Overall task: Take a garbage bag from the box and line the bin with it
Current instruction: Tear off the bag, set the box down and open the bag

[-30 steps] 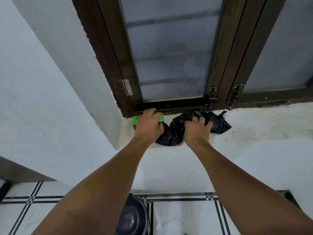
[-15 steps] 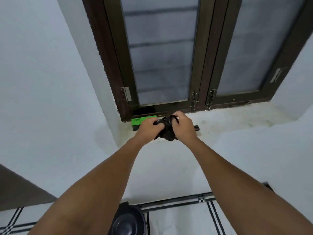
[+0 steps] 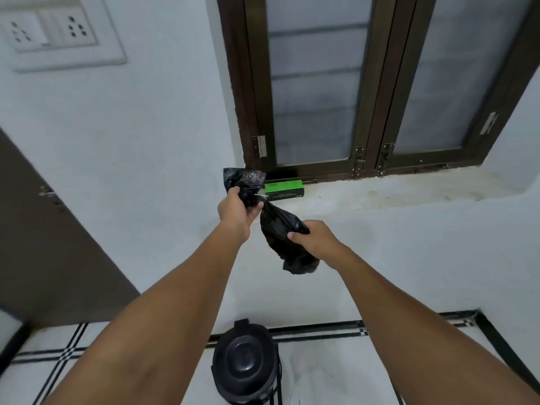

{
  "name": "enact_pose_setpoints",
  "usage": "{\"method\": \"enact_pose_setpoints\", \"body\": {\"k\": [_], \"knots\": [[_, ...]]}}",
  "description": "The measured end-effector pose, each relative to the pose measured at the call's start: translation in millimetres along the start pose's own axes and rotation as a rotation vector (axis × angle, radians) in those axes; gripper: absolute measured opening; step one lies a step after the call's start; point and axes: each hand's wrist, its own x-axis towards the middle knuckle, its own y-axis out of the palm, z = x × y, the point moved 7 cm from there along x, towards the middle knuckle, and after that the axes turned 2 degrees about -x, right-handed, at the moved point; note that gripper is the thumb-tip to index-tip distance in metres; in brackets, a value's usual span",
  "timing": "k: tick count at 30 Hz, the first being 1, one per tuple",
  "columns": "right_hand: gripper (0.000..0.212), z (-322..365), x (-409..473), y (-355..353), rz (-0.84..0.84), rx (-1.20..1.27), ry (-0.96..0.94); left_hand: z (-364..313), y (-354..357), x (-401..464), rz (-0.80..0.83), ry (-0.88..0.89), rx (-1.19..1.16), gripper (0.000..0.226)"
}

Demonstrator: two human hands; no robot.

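A crumpled black garbage bag (image 3: 277,229) hangs in the air between both hands, in front of the windowsill. My left hand (image 3: 236,211) grips its upper end, which sticks up above the fist. My right hand (image 3: 314,238) grips the bag lower down, with the loose tail drooping below it. The green bag box (image 3: 284,189) lies on the white sill (image 3: 380,194) against the window frame, behind the hands. A black bin (image 3: 245,366) with its lid closed stands on the floor directly below, between my forearms.
A dark-framed window (image 3: 365,97) with frosted panes rises above the sill. A brown door (image 3: 43,229) is at the left, and a white socket plate (image 3: 58,30) sits high on the wall. White floor tiles with black lines surround the bin.
Both hands have lifted the bag off the sill and pulled it toward me, stretching it out; the right hand has dropped lower. The box now lies uncovered on the sill.
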Motion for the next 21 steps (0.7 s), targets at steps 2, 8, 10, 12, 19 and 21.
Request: {"method": "enact_pose_setpoints", "body": {"k": [2,8,10,12,19,21], "knots": [[0.024,2,-10,6,-0.008,0.093,0.038,-9,-22,-6,-0.063,0.096,0.213,0.043],[0.022,9,-53,34,-0.054,0.246,0.01,11,-73,-63,0.132,0.09,1.031,0.071],[0.022,6,-69,47,-0.062,0.302,0.027,39,-90,-89,0.293,-0.186,0.998,0.069],[0.022,4,-85,65,-0.034,0.364,0.05,54,-111,-106,0.329,-0.243,0.855,0.059],[0.044,16,-121,118,0.246,0.556,0.197,33,-157,-113,0.007,-0.052,0.335,0.058],[0.044,23,-125,128,0.328,0.553,0.227,21,-167,-111,-0.088,-0.005,0.214,0.044]]}}
